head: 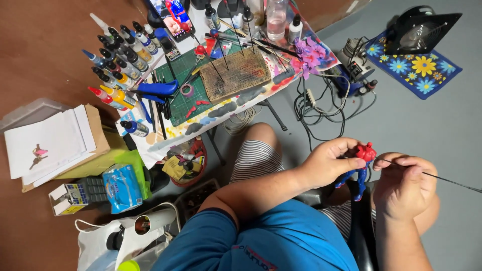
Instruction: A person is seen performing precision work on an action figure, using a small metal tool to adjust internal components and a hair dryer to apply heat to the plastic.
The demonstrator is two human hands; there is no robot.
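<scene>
My left hand point(329, 160) grips a small red and blue action figure point(362, 165) by its torso, low on the right of the head view, over my lap. My right hand point(404, 183) pinches a thin dark rod point(452, 181) whose near end meets the figure's red head; the rod runs off to the right. Both hands are held close together above my striped shorts, away from the small work table point(165, 140).
The paint-smeared table holds several paint bottles point(118, 65), a green cutting mat point(183, 90), a brown foam block point(235, 74) stuck with skewers, and blue pliers point(158, 89). A small compressor point(354, 65), cables, a flowered mat point(416, 68) and boxes lie on the floor.
</scene>
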